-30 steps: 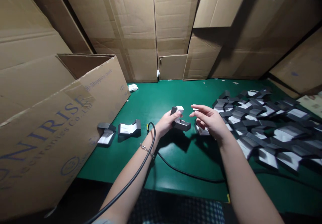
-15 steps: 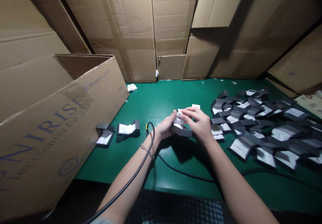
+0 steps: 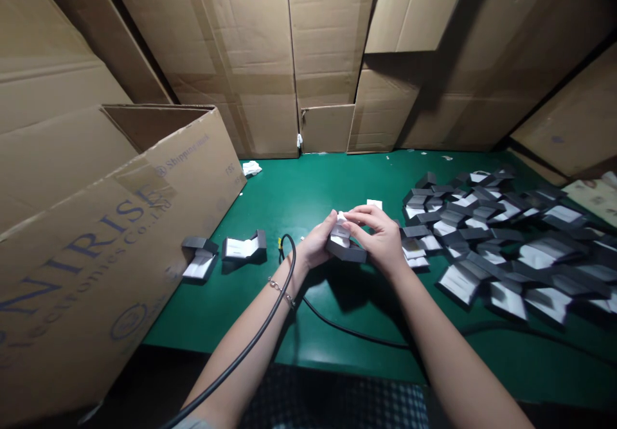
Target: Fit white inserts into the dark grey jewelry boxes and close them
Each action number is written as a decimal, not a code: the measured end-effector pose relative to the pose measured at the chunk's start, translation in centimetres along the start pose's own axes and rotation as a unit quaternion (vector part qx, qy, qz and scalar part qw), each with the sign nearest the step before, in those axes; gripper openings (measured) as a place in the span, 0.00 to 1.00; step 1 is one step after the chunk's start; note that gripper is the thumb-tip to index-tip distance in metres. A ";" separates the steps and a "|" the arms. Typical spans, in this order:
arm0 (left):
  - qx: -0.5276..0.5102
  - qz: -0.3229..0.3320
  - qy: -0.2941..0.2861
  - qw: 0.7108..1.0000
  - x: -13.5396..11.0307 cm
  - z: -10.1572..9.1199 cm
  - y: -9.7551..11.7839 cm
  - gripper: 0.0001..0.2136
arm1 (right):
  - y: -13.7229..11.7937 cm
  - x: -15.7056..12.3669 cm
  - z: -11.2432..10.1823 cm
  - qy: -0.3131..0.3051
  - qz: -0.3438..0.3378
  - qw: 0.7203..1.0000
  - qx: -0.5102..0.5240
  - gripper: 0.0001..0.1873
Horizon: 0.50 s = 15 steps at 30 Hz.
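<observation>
A shipping carton is standing on a green tabletop, and well to the carton's right a cluster of open dark boxes is spreading. Nearer the carton, on that same side, the right hand, hanging apart a second ago, is now meeting the left hand; the handling, it seems, is becoming two-handed. The left grip is clasping a small box above the tabletop, right of the carton, while the right grip is pinching a white piece at its top.

The carton is running out of view and its inside is mostly staying hidden; the cluster is being cut off too. The left fingers beneath the small box are not showing, and the white piece is looking too small and blurred to identify.
</observation>
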<state>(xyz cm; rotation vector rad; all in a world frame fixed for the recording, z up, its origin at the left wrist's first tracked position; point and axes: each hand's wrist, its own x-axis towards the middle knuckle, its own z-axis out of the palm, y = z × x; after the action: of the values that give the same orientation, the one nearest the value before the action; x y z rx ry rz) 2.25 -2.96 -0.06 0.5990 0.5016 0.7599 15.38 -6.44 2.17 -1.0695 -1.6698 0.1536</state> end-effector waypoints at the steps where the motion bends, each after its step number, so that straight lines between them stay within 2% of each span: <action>1: -0.001 0.001 -0.005 1.000 0.0 -0.1 0.0 0.34 | 0.0 0.0 0.0 -0.004 0.003 1.000 0.003 0.09; 7: 0.005 -0.008 0.007 1.000 0.1 -0.2 0.1 0.36 | 0.0 0.1 0.0 0.005 -0.017 1.000 -0.006 0.08; 15: 0.015 -0.008 -0.024 1.000 0.3 -0.7 0.0 0.36 | 0.4 0.1 0.0 -0.037 0.039 0.998 0.024 0.11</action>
<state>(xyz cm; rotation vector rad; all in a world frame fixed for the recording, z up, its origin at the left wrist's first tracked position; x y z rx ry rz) 2.00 -2.54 -0.65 0.6386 0.4736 0.7227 15.60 -6.15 2.02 -1.1050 -1.6831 0.2850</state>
